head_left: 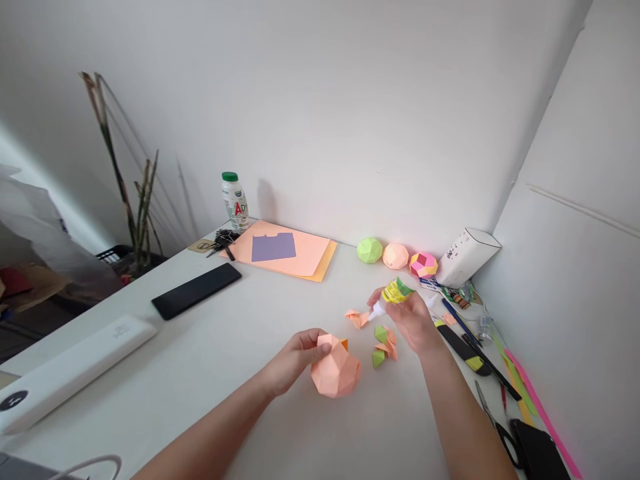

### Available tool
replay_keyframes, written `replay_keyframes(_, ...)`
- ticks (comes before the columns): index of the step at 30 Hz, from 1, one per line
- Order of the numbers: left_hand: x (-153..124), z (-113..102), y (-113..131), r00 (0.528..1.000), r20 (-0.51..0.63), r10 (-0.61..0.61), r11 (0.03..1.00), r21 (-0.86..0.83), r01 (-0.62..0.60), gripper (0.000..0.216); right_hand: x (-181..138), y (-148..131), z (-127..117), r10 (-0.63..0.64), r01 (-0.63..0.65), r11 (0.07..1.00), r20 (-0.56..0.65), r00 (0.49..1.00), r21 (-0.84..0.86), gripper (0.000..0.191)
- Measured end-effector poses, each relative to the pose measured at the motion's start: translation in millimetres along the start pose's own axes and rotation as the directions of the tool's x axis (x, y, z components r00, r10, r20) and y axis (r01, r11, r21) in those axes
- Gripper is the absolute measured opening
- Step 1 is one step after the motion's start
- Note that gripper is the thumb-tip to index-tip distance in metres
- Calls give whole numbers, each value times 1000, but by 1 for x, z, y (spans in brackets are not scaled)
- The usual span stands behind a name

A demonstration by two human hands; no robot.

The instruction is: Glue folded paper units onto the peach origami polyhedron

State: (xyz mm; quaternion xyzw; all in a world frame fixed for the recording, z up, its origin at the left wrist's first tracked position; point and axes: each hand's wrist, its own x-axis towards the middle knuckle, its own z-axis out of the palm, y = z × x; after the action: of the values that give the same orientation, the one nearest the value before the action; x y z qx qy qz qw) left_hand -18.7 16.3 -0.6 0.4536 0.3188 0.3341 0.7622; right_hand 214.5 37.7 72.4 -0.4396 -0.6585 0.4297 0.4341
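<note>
My left hand [296,360] is closed on an orange folded-paper ball [334,368], holding it just above the white desk [210,373]. My right hand [410,319] grips a small yellow-green glue bottle [395,293] with its white nozzle pointing down and left. Small folded orange and green paper pieces [384,345] lie on the desk between my two hands, and another orange piece [357,318] lies close to the nozzle.
Three finished paper balls, green [369,250], orange [395,255] and pink-yellow [423,265], sit by the wall beside a white box [465,257]. Orange paper sheets [283,250], a bottle [235,202], keys, a black phone [197,291], pens, scissors [495,417] and paper strips lie around.
</note>
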Motion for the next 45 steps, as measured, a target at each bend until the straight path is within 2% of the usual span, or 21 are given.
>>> replay_keyframes(2, 0, 3, 0, 1000, -2, -16, 999, -37, 16, 28, -9, -15, 13, -72, 54, 957, 54, 996, 284, 33)
replay_keyframes(4, 0, 5, 1, 1000, -3, -28, 997, -67, 28, 27, -15, -23, 25, -87, 47, 928, 93, 992, 370, 33)
replay_keyframes(7, 1, 8, 4, 999, -7, -31, 995, -97, 31, 28, -17, -24, 39, -38, -11, 954, 156, 987, 299, 22)
replay_keyframes(11, 1, 8, 4, 999, -18, -38, 993, -113, 36, 29, -14, -18, 48, 35, -70, 973, 161, 986, 218, 20)
replay_keyframes(20, 3, 6, 2, 998, -37, -46, 991, -129, 41, 26, -17, -13, 52, -10, -3, 993, 107, 994, 122, 22)
replay_keyframes(26, 3, 5, 2, 999, -31, -41, 990, -134, 37, 25, -21, -9, 53, -58, 50, 992, 66, 996, 116, 28)
replay_keyframes(34, 2, 5, 3, 999, -36, -39, 990, -133, 34, 25, -20, -10, 53, -27, 26, 997, 18, 999, 68, 27)
replay_keyframes(45, 2, 5, 3, 999, -32, -39, 991, -132, 34, 23, -24, -13, 55, -54, 49, 996, 76, 996, 71, 27)
